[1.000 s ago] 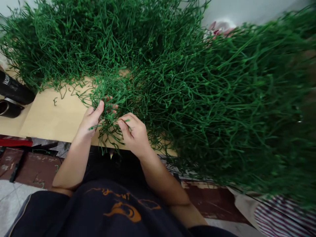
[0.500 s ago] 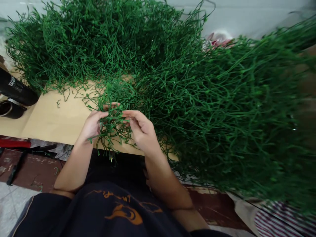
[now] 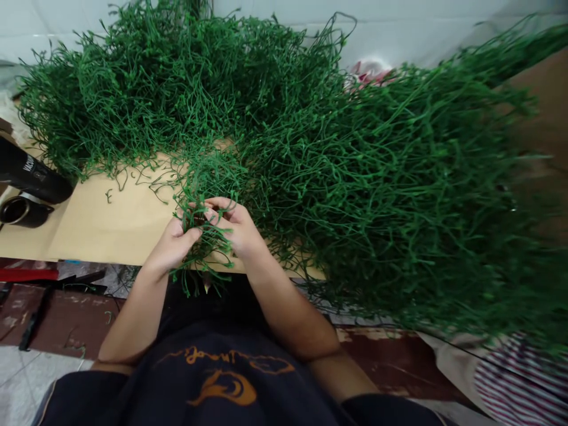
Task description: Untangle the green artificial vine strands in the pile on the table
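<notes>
A bunch of green artificial plant stems [image 3: 202,251] with small budlike tips is held between my two hands, low over the edge of the brown paper. My left hand [image 3: 175,239] is closed round the bunch, thumb on top. On its right side, my right hand [image 3: 233,225] pinches at the same stems with curled fingers, close to the left. Some fingertips are hidden behind the greenery. Just beyond my hands a smaller heap of fine green stems [image 3: 215,171] lies on the paper.
Large piles of green stems spread along the back [image 3: 155,83] and right [image 3: 377,195]. Brown paper [image 3: 110,225] covers the table. A black flask [image 3: 33,171] and dark cup [image 3: 24,212] stand at left. A white tiled wall [image 3: 399,35] rises behind; striped fabric [image 3: 523,378] lies lower right.
My right hand has moved left and slightly down onto the bunch, closer to my left hand. The left hand has lowered a little, and the whole view has shifted slightly.
</notes>
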Available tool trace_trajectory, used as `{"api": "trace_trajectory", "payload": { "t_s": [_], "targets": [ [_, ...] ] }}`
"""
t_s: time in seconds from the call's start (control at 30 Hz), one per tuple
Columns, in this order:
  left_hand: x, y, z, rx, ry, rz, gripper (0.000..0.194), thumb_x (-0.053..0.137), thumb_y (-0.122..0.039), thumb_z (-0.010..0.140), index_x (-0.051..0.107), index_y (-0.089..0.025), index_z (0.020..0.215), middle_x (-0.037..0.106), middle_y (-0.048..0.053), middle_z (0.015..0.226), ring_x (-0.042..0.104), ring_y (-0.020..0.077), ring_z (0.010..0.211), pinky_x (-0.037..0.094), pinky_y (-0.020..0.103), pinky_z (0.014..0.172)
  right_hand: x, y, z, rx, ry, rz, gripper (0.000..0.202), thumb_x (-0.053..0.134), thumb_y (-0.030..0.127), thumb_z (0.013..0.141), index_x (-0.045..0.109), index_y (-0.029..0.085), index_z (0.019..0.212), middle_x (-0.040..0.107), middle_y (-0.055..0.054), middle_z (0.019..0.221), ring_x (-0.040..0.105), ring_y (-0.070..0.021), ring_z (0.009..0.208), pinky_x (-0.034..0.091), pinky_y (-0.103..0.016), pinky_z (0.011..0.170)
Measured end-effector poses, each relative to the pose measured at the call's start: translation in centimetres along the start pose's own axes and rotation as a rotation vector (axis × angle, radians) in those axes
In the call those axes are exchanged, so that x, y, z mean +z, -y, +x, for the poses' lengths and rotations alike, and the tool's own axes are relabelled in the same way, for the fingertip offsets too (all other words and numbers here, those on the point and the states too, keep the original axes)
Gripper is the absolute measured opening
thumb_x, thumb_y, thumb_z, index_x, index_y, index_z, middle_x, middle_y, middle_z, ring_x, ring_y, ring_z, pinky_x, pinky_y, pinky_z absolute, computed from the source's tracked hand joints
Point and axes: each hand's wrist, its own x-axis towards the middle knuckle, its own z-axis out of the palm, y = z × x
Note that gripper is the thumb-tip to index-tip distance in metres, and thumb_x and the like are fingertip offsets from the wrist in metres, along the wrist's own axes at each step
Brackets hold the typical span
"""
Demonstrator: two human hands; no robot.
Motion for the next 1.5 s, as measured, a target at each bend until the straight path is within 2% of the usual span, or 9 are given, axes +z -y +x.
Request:
{"api": "trace_trajectory", "payload": {
  "t_s": [0.2,0.43,0.57,0.7,0.87,1.0,1.07,1.3,1.5],
  "targets": [
    [-1.3,-0.6,-0.7,0.077,-0.122,0.121,0.039,0.054,-0.025,0.073,0.055,-0.014,0.11,0.066,0.006,0.099,0.059,0.0203,0.101,0.044,0.034,0.092,0.6,-0.1,0.3,0.05,0.041,0.067,0.049,0.073,0.054,0.054,0.06,0.019,0.085,0.066,-0.001,0.082,0.06,-0.0113,0.08,0.047,-0.027,0.082],
    [-1.9,-1.5,-2.2,0.137,0.085,0.53,0.028,0.048,-0.02,0.079,0.058,-0.015,0.104,0.064,0.009,0.105,0.058,0.023,0.101,0.045,0.036,0.091,1.5,0.8,1.4,0.224,0.179,0.071,0.049,0.066,0.063,0.056,0.056,0.018,0.072,0.067,-0.003,0.078,0.061,-0.0122,0.068,0.049,-0.026,0.062],
    [-1.0,-1.4,-2.3,0.166,0.098,0.926,0.032,0.046,-0.02,0.08,0.054,-0.011,0.11,0.062,0.015,0.103,0.059,0.0283,0.099,0.045,0.044,0.09,2.2,1.9,2.8,0.134,0.225,-0.022,0.048,0.073,0.057,0.051,0.052,0.016,0.064,0.063,-0.001,0.067,0.06,-0.0117,0.07,0.048,-0.024,0.066],
    [-1.1,-2.3,-2.7,0.192,0.148,1.029,0.047,0.049,-0.038,0.083,0.048,-0.009,0.12,0.059,0.019,0.111,0.055,0.0316,0.106,0.045,0.047,0.092,2.3,3.5,4.6,-0.032,0.191,-0.183,0.04,0.07,0.05,0.062,0.057,0.013,0.071,0.06,-0.001,0.066,0.055,-0.0089,0.061,0.045,-0.023,0.06],
    [-3.8,-3.7,-3.1,0.312,-0.048,0.923,0.044,0.051,-0.041,0.084,0.05,-0.02,0.122,0.058,0.011,0.116,0.056,0.0235,0.106,0.045,0.041,0.094,1.0,3.6,5.8,-0.017,0.344,-0.146,0.03,0.062,0.043,0.075,0.053,0.014,0.075,0.051,0.003,0.057,0.046,-0.0056,0.049,0.036,-0.021,0.049],
    [-5.6,-3.9,-1.6,0.366,-0.417,0.657,0.047,0.056,-0.044,0.08,0.051,-0.022,0.121,0.055,0.011,0.122,0.057,0.0218,0.105,0.046,0.04,0.091,-0.1,1.3,5.8,0.008,0.414,-0.051,0.039,0.065,0.052,0.067,0.047,0.017,0.073,0.04,0.008,0.05,0.034,-0.0034,0.042,0.027,-0.02,0.043],
    [-6.0,-3.8,-0.2,0.366,-0.477,0.511,0.055,0.056,-0.05,0.077,0.048,-0.023,0.123,0.053,0.012,0.127,0.056,0.0227,0.11,0.046,0.04,0.092,-0.3,0.5,5.6,0.018,0.472,-0.069,0.044,0.066,0.055,0.064,0.045,0.018,0.07,0.041,0.008,0.053,0.032,-0.0026,0.043,0.025,-0.02,0.042],
    [-4.8,-4.8,3.7,0.187,-0.25,0.281,0.051,0.054,-0.057,0.075,0.062,-0.015,0.103,0.068,0.009,0.093,0.062,0.0165,0.081,0.05,0.031,0.073,-0.8,0.5,5.1,-0.05,0.623,-0.301,0.032,0.06,0.047,0.072,0.049,0.017,0.07,0.047,0.005,0.058,0.045,-0.0059,0.057,0.043,-0.022,0.061],
    [-3.6,-4.3,3.6,0.154,-0.203,0.242,0.03,0.068,-0.042,0.067,0.064,-0.016,0.081,0.065,0.002,0.073,0.058,0.0121,0.069,0.047,0.026,0.066,-1.4,0.6,5.5,-0.186,0.459,-0.254,0.037,0.065,0.038,0.068,0.056,0.018,0.098,0.061,-0.006,0.104,0.056,-0.0153,0.098,0.041,-0.033,0.096]
  ]
}}
